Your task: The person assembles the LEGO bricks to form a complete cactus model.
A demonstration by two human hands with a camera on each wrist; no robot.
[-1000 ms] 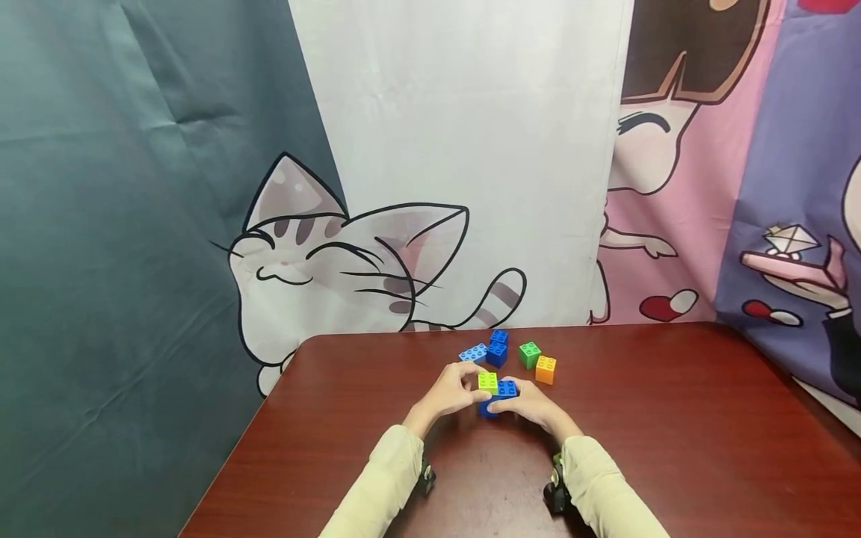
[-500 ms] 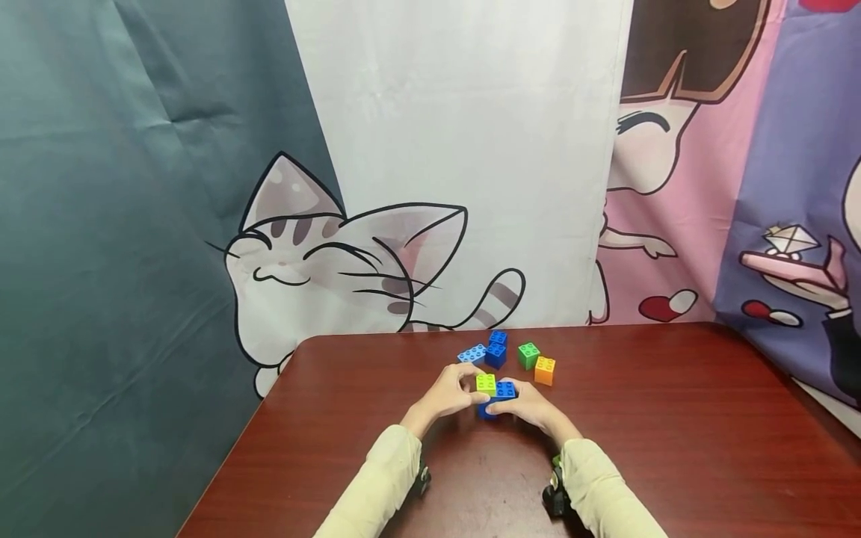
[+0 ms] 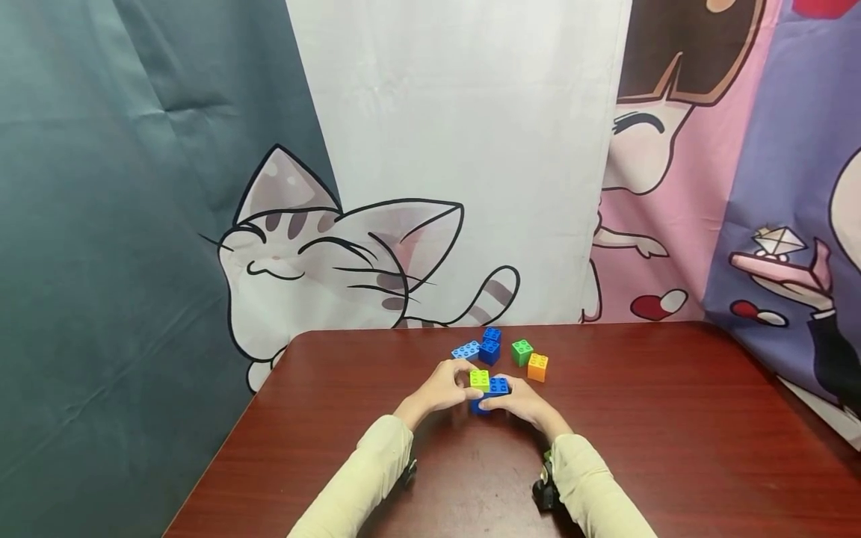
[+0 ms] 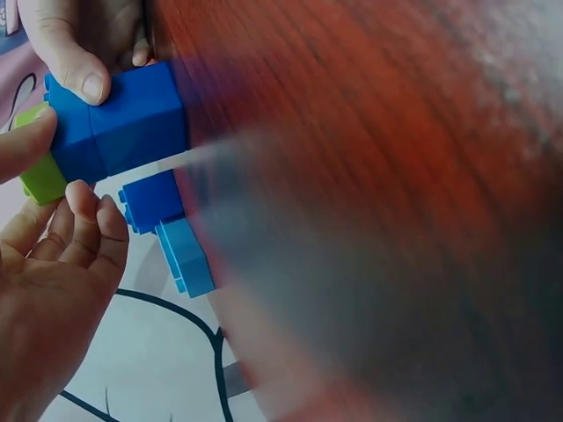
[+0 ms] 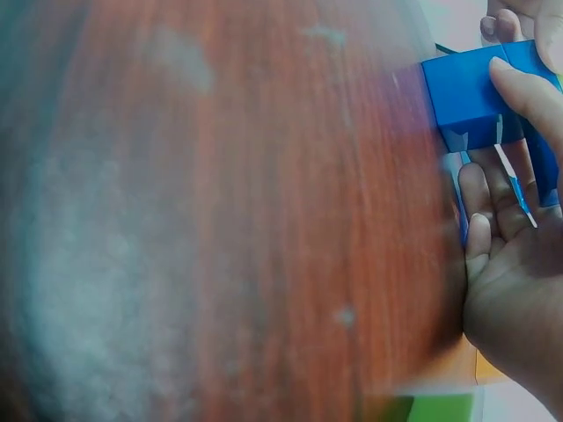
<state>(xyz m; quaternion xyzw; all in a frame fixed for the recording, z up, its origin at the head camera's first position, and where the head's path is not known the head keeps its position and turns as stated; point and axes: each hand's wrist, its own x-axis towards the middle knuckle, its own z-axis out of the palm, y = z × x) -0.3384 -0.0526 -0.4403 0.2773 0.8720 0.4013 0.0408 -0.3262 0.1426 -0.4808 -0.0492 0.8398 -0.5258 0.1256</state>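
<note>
A lime green brick (image 3: 479, 380) sits on top of joined blue bricks (image 3: 498, 385) near the middle of the table. From the left, my left hand (image 3: 440, 388) pinches the lime brick between thumb and fingers. My right hand (image 3: 528, 405) grips the blue bricks from the right; its thumb lies on their near side in the left wrist view. A lower blue block (image 4: 141, 119) extends below the upper blue layer there. In the right wrist view, fingers of the right hand reach beneath an overhanging blue part (image 5: 471, 97). The far sides of the stack are hidden.
Behind the hands lie a light blue brick (image 3: 466, 350), a dark blue brick (image 3: 489, 352) with another blue one (image 3: 492, 335) behind it, a green brick (image 3: 522, 352) and an orange brick (image 3: 537, 367). The table's (image 3: 639, 418) far edge meets a printed curtain (image 3: 430, 149).
The whole head view has shifted slightly, so everything appears a little further left. Both hands keep their hold on the stack, with no clear change between the bricks.
</note>
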